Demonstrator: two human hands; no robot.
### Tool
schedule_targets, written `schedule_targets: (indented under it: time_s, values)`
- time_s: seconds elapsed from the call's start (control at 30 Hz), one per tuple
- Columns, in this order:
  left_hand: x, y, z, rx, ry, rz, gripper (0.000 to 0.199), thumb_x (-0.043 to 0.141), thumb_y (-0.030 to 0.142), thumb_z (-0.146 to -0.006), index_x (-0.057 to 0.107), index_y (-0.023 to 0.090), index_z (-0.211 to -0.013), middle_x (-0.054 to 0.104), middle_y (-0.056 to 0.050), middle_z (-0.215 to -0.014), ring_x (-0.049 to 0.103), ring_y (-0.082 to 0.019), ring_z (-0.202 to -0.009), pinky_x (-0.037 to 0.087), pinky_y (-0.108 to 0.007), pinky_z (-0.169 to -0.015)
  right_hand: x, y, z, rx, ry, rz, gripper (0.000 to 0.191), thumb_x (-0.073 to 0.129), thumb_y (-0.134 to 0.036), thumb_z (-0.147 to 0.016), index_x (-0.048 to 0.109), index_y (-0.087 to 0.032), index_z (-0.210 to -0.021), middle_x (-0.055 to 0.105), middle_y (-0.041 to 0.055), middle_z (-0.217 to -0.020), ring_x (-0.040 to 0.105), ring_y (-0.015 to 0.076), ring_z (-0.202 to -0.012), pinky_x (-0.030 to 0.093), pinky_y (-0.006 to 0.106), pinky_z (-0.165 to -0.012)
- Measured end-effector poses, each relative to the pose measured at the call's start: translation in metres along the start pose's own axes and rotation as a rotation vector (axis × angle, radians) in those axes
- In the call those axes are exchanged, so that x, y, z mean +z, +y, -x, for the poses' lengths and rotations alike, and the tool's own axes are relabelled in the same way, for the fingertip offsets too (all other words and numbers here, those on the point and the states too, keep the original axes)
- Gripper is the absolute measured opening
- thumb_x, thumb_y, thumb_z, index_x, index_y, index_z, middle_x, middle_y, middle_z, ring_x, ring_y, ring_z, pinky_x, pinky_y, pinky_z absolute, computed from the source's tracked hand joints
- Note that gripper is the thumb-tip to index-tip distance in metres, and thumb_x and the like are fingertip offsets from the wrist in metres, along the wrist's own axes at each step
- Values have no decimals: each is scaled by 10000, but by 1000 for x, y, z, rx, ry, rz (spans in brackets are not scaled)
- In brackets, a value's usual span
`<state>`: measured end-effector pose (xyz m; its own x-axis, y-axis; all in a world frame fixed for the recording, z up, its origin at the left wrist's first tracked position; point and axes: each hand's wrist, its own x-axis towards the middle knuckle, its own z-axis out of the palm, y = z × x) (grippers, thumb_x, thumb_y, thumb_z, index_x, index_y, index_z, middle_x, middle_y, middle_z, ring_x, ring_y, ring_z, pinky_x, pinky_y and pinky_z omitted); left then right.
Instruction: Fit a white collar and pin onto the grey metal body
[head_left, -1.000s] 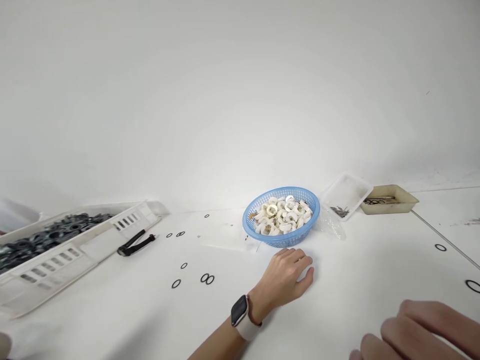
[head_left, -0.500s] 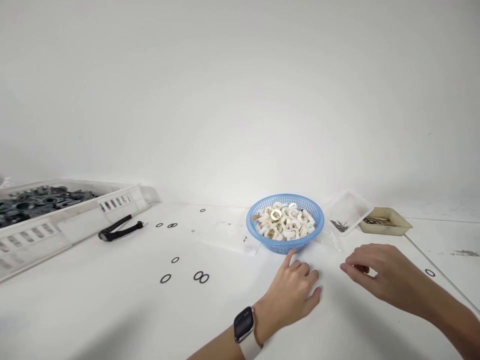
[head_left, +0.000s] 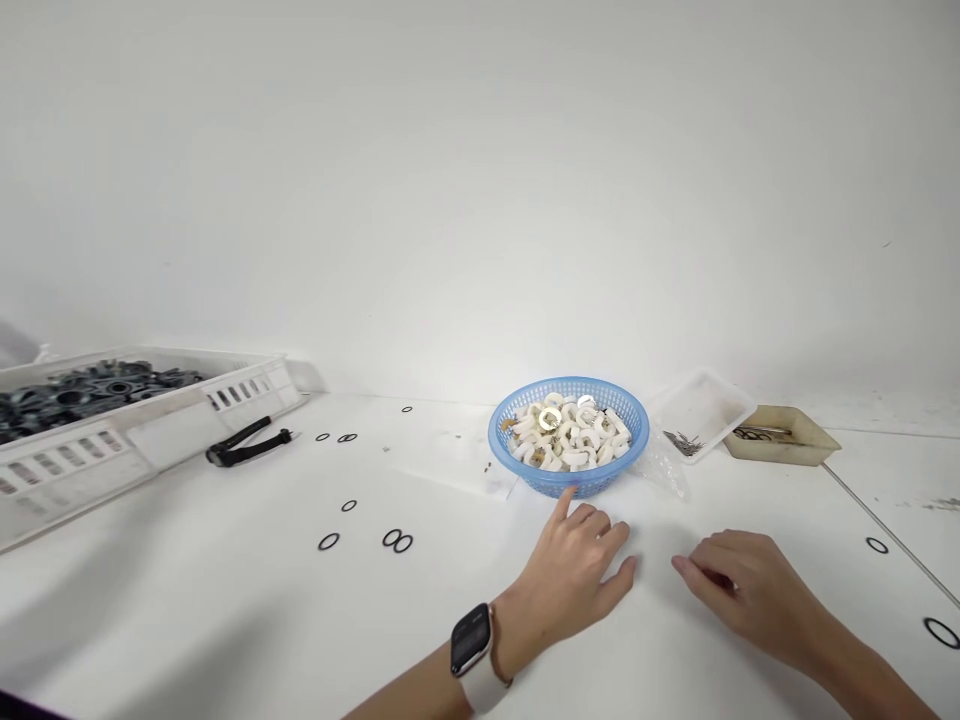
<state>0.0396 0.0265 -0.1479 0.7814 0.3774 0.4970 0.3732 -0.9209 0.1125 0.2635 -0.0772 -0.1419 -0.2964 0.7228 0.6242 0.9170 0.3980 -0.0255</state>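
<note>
My left hand (head_left: 574,565), with a watch (head_left: 471,640) on its wrist, rests in front of a blue plastic basket (head_left: 568,480). Its index finger points at the basket's lower side, at or near touching. The thumb is spread away and the hand holds nothing. White curved pieces (head_left: 576,440), some ring-like, fill the basket. My right hand (head_left: 754,590) lies low over the white table to the right, its fingers loosely curled in and nothing visible in them; the palm is hidden.
A white crate (head_left: 169,430) of dark parts stands at left, a black-handled tool (head_left: 247,445) beside it. Several black rings (head_left: 328,541) lie about the white table (head_left: 247,580). Behind my right hand are a white tray (head_left: 712,405) with thin metal pieces and a beige tray (head_left: 787,440).
My right hand has come down lower and its fingers have curled closer. The left hand has stayed nearly in place at the basket. The view has shifted slightly.
</note>
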Motion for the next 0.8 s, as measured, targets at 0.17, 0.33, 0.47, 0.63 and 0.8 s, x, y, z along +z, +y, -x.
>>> schedule_targets:
  time_s: [0.17, 0.33, 0.47, 0.63, 0.8]
  values:
    - [0, -2, 1, 11, 42, -9, 125, 592, 314, -969, 637, 199, -949, 660, -2, -798, 658, -217, -777, 427, -564, -1077, 4, -5, 3, -24, -24, 18, 510, 438, -309, -1076, 364, -192, -585, 372, -64, -491, 318, 91, -450, 267, 246, -480]
    - [-3, 0, -3, 43, 47, -60, 113, 609, 291, -945, 637, 193, -895, 647, 4, -747, 640, -191, -671, 523, -408, -875, 4, -2, 2, -55, 17, 44, 530, 419, -328, -1088, 369, -194, -577, 385, -63, -479, 339, 87, -432, 286, 239, -468]
    - [-13, 7, -6, 61, 28, -117, 147, 617, 304, -925, 629, 203, -819, 600, 23, -663, 570, -159, -564, 431, -308, -570, 8, 6, 6, -59, 26, 69, 538, 416, -345, -1091, 367, -199, -576, 405, -60, -471, 370, 87, -416, 294, 244, -455]
    - [-47, -6, 0, -26, -5, -229, 281, 500, 345, -982, 630, 209, -773, 591, 18, -619, 568, -152, -571, 403, -316, -560, 18, 20, 16, -99, -20, 60, 491, 489, -348, -1069, 401, -204, -608, 449, -64, -490, 422, 83, -424, 327, 227, -462]
    - [-105, -94, 14, -401, -42, -374, 279, 496, 373, -1056, 685, 181, -984, 671, -15, -782, 632, -160, -685, 516, -314, -693, 23, 21, 21, -133, -46, 41, 460, 506, -356, -1064, 457, -210, -630, 480, -61, -513, 461, 89, -434, 346, 230, -478]
